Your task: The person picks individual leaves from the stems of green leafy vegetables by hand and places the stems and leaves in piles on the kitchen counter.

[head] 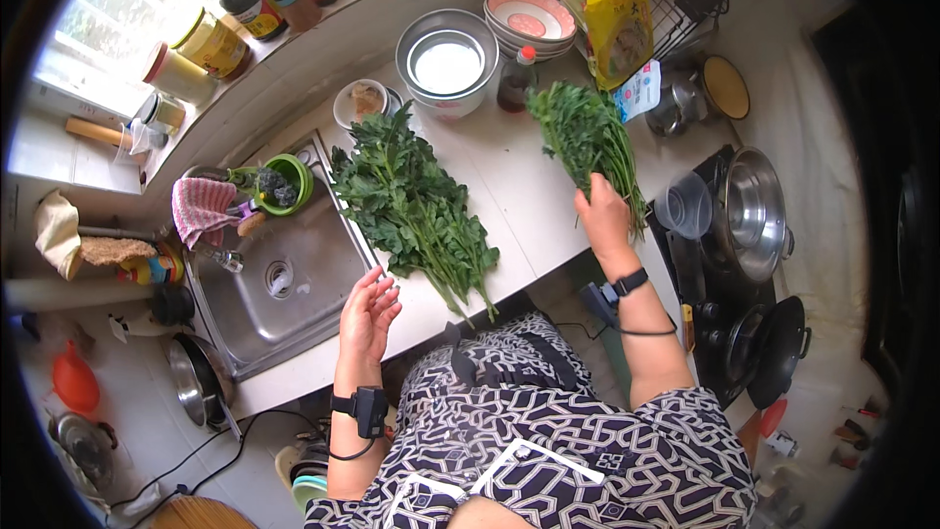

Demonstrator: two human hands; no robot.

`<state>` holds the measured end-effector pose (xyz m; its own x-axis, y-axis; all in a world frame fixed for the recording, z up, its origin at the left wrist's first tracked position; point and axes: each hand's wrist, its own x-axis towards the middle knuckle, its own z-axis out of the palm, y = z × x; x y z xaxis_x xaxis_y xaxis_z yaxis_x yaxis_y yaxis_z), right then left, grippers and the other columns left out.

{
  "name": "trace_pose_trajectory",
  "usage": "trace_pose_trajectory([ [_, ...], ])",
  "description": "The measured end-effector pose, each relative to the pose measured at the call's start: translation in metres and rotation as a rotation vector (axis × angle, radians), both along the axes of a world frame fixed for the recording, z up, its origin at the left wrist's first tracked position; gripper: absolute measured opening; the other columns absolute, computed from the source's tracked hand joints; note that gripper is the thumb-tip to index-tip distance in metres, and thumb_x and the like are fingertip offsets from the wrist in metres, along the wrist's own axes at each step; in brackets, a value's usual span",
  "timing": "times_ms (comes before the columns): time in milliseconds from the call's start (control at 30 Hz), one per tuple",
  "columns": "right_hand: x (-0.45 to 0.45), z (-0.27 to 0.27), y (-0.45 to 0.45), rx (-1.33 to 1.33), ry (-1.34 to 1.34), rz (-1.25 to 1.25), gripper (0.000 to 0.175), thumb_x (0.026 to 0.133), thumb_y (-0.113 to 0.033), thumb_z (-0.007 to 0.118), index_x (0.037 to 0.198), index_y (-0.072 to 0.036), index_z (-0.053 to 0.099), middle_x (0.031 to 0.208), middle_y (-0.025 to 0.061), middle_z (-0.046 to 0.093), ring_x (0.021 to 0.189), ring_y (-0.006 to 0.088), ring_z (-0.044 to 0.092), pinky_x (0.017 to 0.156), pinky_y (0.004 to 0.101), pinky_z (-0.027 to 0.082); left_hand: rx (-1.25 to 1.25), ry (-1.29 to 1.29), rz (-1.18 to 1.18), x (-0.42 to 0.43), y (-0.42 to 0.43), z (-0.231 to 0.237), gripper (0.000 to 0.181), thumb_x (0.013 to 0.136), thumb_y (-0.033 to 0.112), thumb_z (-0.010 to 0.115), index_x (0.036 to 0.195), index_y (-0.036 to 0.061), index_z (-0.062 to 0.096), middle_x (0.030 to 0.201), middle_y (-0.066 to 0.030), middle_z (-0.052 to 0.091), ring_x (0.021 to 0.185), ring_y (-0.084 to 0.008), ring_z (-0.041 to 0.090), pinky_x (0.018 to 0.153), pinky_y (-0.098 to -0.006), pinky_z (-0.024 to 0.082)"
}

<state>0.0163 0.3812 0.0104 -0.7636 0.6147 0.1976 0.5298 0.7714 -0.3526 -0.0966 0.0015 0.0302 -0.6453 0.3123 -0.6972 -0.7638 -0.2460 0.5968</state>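
Note:
My right hand [608, 214] is closed around the stems of a bunch of fine-leaved green herbs [584, 125], whose leafy end points towards the back of the white countertop [507, 198]. A larger pile of broad, lobed leafy greens [411, 198] lies on the counter beside the sink, with its stems towards me. My left hand [371, 308] is raised near the counter's front edge, just left of those stems, palm partly up, its fingers apart and nothing in it.
On the left is a steel sink [257, 308] with a green strainer [297, 191]. Nested bowls [404, 51], pink-patterned bowls [488, 11], a red-capped bottle [518, 81] and a yellow packet [620, 29] stand behind. A steel pot [771, 213] and a black wok [782, 353] are on the right.

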Motion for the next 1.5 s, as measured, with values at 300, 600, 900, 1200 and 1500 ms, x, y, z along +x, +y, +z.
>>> trace_pose_trajectory([
  [300,0.018,-0.039,-0.013,-0.161,-0.409,-0.017,0.042,0.077,-0.029,0.069,0.105,-0.005,0.05,0.098,0.0188,0.057,0.085,0.0377,0.06,0.073,0.0468,0.049,-0.05,-0.034,-0.126,0.015,0.038,0.008,0.036,0.092,0.015,0.047,0.126,0.0029,0.049,0.106,-0.0095,0.06,0.089,-0.0164,0.062,0.072,-0.029,0.053],
  [600,0.032,-0.046,-0.001,-0.178,-0.052,-0.097,0.026,0.082,-0.024,0.064,0.101,-0.008,0.056,0.1,0.0132,0.056,0.083,0.0353,0.059,0.07,0.0442,0.048,-0.053,-0.036,-0.136,0.018,0.044,0.005,0.035,0.092,0.015,0.045,0.125,0.0029,0.049,0.105,-0.0091,0.06,0.089,-0.0161,0.061,0.072,-0.0288,0.052],
  [900,0.029,-0.056,0.003,-0.362,-0.038,-0.178,0.017,0.08,-0.021,0.065,0.085,-0.007,0.058,0.083,0.0117,0.062,0.076,0.0323,0.061,0.066,0.0426,0.048,-0.062,-0.027,-0.175,0.021,0.065,0.013,0.036,0.089,0.012,0.047,0.124,0.002,0.051,0.103,-0.008,0.061,0.086,-0.0153,0.061,0.071,-0.0284,0.052],
  [1200,0.04,-0.039,0.016,-0.753,0.335,-0.249,0.012,0.086,-0.013,0.062,0.09,-0.003,0.057,0.072,0.0062,0.065,0.049,0.0073,0.051,0.043,0.0244,0.04,-0.027,-0.04,-0.192,0.028,0.073,0.007,0.035,0.089,0.012,0.048,0.123,0.0023,0.051,0.101,-0.0078,0.061,0.085,-0.0146,0.061,0.07,-0.0274,0.052],
  [1500,0.049,-0.038,0.006,-1.36,0.226,-0.389,0.044,0.083,-0.014,0.066,0.12,0.002,0.047,0.081,0.007,0.066,0.047,0.0039,0.046,0.033,0.0172,0.031,-0.045,-0.022,-0.282,0.033,0.079,-0.001,0.035,0.089,0.014,0.048,0.122,0.0039,0.053,0.102,-0.0071,0.061,0.087,-0.0142,0.059,0.072,-0.026,0.05],
])
